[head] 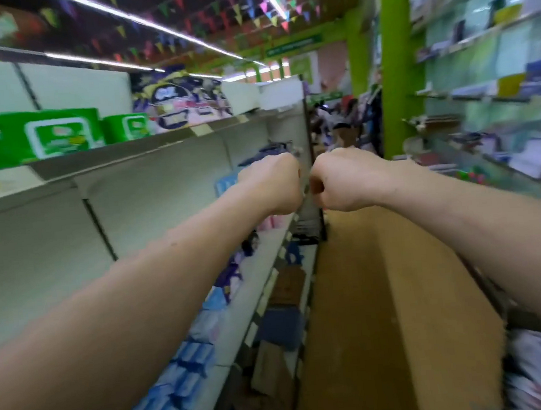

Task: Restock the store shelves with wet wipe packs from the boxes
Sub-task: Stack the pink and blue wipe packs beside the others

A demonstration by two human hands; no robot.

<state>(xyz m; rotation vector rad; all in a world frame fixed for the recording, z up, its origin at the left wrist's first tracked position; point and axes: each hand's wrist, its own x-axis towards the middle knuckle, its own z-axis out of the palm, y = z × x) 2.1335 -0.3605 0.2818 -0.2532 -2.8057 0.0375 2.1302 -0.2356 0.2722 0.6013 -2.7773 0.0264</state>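
Both my arms stretch straight out down the aisle. My left hand and my right hand are curled into fists, knuckles nearly touching, and hold nothing. Green wet wipe packs stand on the upper shelf at the left, well above and behind my left arm. A second, smaller green pack stands beside them. No box of packs shows clearly. The whole view is blurred by motion.
A purple and pink bag stands right of the green packs. Blue and pink packs fill the lower left shelves. Shelves of goods line the right side, with a green pillar. Brown floor runs between; people stand at the far end.
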